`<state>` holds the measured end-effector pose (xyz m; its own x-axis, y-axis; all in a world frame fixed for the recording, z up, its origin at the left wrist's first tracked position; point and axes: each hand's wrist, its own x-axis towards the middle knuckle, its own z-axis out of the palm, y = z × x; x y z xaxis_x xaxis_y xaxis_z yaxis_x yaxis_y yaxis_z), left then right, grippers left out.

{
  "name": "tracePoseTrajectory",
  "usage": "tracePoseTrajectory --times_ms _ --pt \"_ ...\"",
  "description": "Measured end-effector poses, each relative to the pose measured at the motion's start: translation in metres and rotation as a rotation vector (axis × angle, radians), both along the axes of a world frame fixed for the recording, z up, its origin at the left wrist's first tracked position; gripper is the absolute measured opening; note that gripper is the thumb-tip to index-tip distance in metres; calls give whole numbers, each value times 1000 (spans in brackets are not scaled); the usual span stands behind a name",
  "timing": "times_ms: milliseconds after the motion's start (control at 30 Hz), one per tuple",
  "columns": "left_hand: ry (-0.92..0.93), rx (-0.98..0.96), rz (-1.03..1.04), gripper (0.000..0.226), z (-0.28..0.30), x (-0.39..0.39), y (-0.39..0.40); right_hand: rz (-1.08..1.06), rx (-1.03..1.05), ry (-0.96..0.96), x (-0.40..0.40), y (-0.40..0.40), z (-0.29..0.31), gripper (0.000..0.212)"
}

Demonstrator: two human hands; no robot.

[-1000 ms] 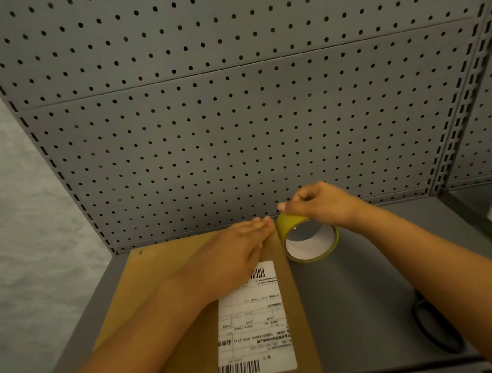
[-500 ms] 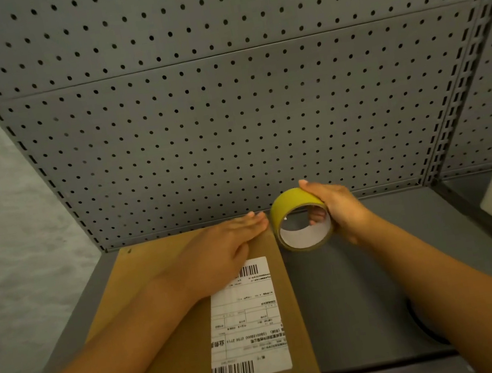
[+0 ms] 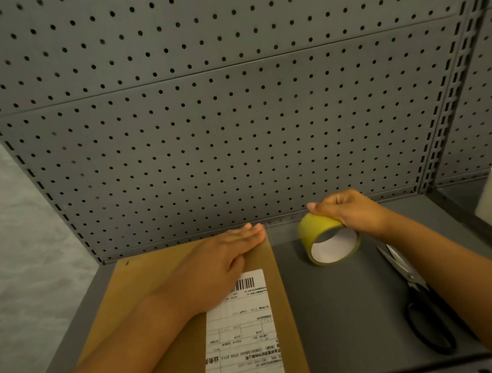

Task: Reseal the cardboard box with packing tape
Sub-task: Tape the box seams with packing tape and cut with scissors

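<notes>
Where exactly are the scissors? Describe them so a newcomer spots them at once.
Start at the cardboard box on the dark shelf under the pegboard. Go right, past the yellow tape roll under the right hand. The scissors lie flat nearer you: black looped handles, silver blades pointing away.

We press our left hand [image 3: 218, 262] flat on the box [image 3: 159, 298], beside its label [image 3: 244, 339]. Right of the box, our right hand [image 3: 350, 214] grips the tape [image 3: 320, 232]; scissors [image 3: 419, 297] farther right.
</notes>
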<state>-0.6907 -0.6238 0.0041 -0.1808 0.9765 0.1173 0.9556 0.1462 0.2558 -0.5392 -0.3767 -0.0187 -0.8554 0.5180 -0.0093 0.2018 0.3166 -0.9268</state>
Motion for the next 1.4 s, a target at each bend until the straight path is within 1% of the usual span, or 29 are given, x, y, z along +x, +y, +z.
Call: tracePoseTrajectory --times_ms 133,300,400,567,667,800,867,933,1000,1067,1133,1200,1233,1333,1400 --pt "-8 -16 -17 51 1 1 -3 47 -23 -13 0 1 -3 40" --pt "-21 6 4 51 1 4 -3 52 10 2 0 2 -5 48" --pt "-34 17 24 51 -1 5 -3 54 -5 39 2 1 -7 48" --pt "-75 58 61 51 -2 4 -1 28 17 24 3 0 -7 48" --pt "-82 68 60 48 -3 5 -1 -61 96 3 3 -2 -7 48" --pt "-41 77 31 43 -3 6 -6 -213 239 -35 7 -12 -3 47" --pt "-23 81 15 43 -3 7 -11 -221 305 -62 7 -18 -1 50" --pt "-19 93 -15 43 -1 7 -20 -183 333 -112 7 -24 1 51" --pt "-10 95 -44 43 1 5 -29 -126 285 -160 8 -31 6 50" --pt "10 91 -74 44 0 1 -36 -76 194 -176 11 -39 9 47" --pt "26 97 -99 43 -2 -3 -41 -49 97 -162 14 -47 9 41" --pt "26 118 -113 43 -5 -7 -44 -70 28 -130 17 -53 4 37" --pt "20 122 -116 43 -6 -8 -45 -85 2 -119 18 -55 3 38" --pt "3 126 -135 43 -8 -10 -45 -124 -28 -117 19 -58 5 52" --pt "-11 143 -152 43 -7 -11 -45 -126 -11 -125 19 -59 10 47"
